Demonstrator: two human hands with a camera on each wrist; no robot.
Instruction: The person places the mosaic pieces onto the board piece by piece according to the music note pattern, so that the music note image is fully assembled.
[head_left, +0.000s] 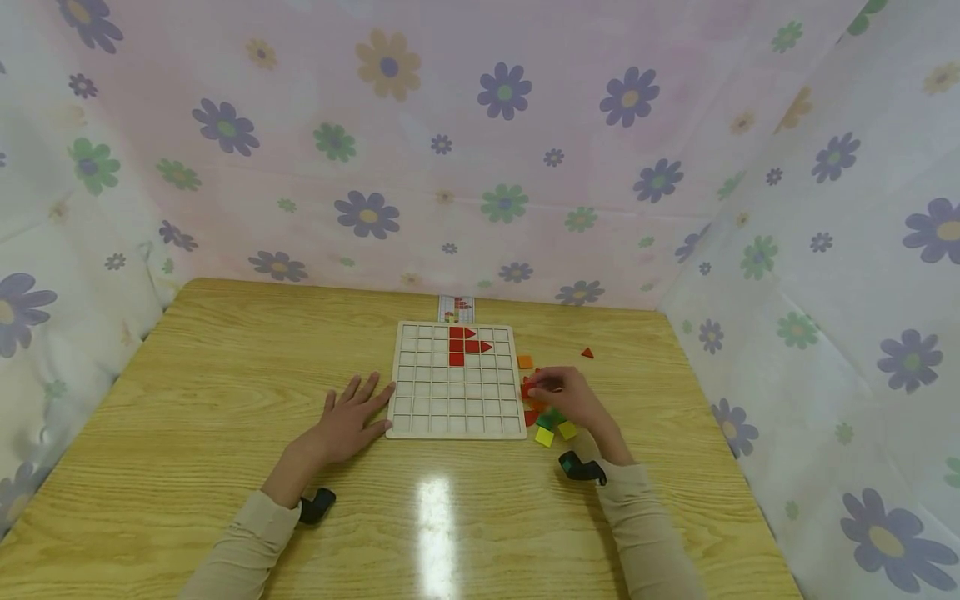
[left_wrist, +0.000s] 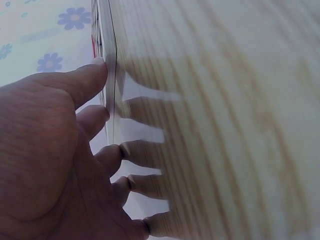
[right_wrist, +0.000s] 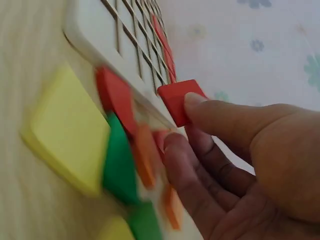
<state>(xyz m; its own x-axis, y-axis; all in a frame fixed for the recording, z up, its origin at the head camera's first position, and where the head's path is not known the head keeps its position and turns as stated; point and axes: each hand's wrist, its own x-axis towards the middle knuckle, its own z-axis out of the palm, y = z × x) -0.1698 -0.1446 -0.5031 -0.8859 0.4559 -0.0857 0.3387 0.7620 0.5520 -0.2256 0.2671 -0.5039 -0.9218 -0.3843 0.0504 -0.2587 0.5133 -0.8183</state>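
Observation:
A wooden grid board [head_left: 427, 404] lies on the table, with several red tiles [head_left: 457, 346] set in its upper cells, some with pointed ends. My left hand [head_left: 347, 423] rests at the board's left side, fingers spread, with thumb and fingertips by its edge. Beyond the board's right edge, my right hand [head_left: 573, 398] pinches a red tile [right_wrist: 172, 102] between thumb and fingers. It looks square in the right wrist view, though the fingers cover part of it. Below that hand lie loose yellow [right_wrist: 67, 132], green [right_wrist: 119, 162], orange [right_wrist: 144, 157] and red pieces [right_wrist: 116, 97].
A small printed card [head_left: 444, 310] with a coloured grid pattern lies behind the board. Apart from the pile, a red triangle [head_left: 587, 353] sits to the right and an orange square [head_left: 525, 362] next to the board. Flowered cloth [head_left: 420, 167] surrounds the wooden table [head_left: 360, 533].

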